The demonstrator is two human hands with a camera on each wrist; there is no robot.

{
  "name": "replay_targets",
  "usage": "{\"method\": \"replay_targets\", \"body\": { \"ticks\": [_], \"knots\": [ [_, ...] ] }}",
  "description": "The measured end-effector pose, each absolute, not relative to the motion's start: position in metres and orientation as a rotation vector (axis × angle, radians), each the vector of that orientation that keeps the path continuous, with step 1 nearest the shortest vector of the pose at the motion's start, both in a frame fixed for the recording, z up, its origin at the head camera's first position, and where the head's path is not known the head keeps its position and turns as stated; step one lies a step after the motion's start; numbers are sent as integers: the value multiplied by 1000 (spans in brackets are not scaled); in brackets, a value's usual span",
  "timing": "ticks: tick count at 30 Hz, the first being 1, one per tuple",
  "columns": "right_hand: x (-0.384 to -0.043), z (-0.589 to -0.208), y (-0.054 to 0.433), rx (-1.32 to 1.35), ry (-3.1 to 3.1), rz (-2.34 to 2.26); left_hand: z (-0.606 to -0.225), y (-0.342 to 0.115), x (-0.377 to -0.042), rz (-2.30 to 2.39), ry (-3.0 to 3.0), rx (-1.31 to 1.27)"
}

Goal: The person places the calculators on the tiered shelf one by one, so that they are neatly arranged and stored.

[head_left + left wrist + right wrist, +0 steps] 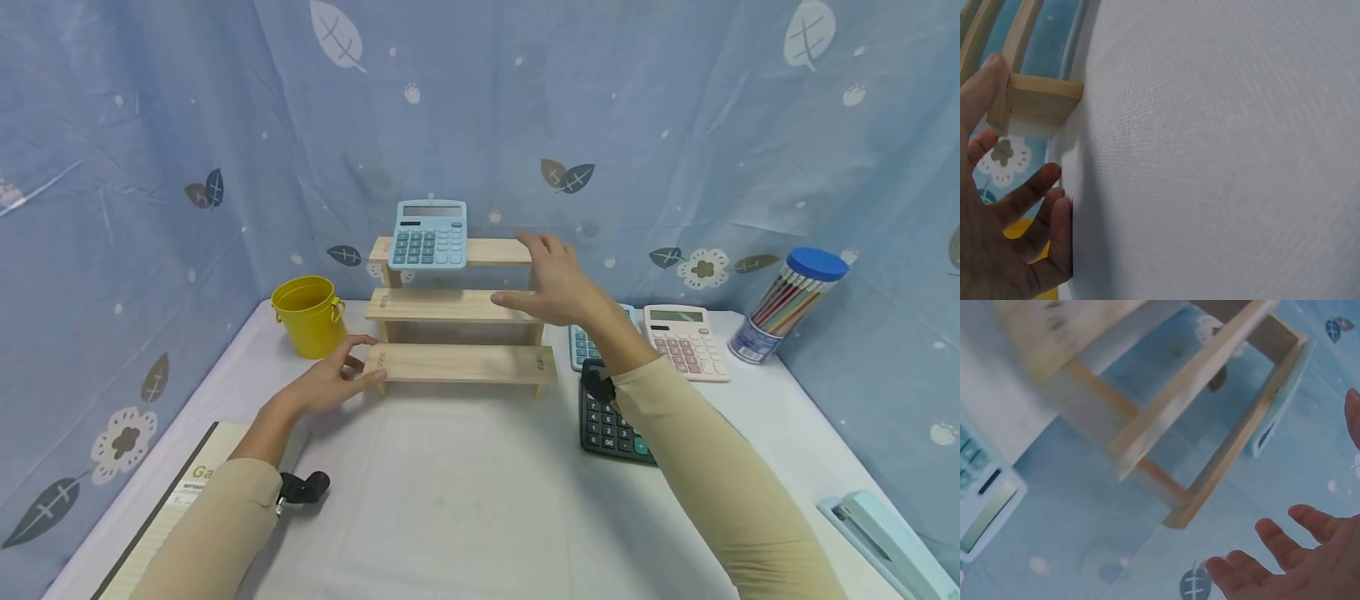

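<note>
Blue curtain point(637, 117) backs the rack point(442, 305), probably light, stiff, best held by its ends: my left fingers point(366, 382) pinch one, right fingers point(521, 301) wide.

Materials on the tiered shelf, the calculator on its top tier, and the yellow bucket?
Tiered shelf: wood, apparently unvarnished; pale tan boards with faint grain, matte.
Calculator: probably moulded plastic, smooth light-blue casing with rounded corners.
Yellow bucket: smooth and slightly shiny; painted metal or plastic, the look doesn't settle which.
</note>
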State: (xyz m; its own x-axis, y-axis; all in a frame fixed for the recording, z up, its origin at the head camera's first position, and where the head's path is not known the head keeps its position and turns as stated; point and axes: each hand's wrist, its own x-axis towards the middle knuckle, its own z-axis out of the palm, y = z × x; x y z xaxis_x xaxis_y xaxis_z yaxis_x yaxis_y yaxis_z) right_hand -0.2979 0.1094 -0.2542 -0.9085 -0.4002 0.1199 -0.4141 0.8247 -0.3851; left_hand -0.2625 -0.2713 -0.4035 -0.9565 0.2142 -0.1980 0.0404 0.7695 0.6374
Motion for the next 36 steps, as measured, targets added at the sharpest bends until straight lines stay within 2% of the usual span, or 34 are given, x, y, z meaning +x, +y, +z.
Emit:
{"method": "replay_targets", "body": {
  "ticks": [13,36],
  "knots": [
    [-278,-278,150,735,-2897,583,-401,-278,-257,961,2735,195],
    [-224,-313,209,551,-3021,619,-405,-272,-264,950,2699,196]
  ]
}}
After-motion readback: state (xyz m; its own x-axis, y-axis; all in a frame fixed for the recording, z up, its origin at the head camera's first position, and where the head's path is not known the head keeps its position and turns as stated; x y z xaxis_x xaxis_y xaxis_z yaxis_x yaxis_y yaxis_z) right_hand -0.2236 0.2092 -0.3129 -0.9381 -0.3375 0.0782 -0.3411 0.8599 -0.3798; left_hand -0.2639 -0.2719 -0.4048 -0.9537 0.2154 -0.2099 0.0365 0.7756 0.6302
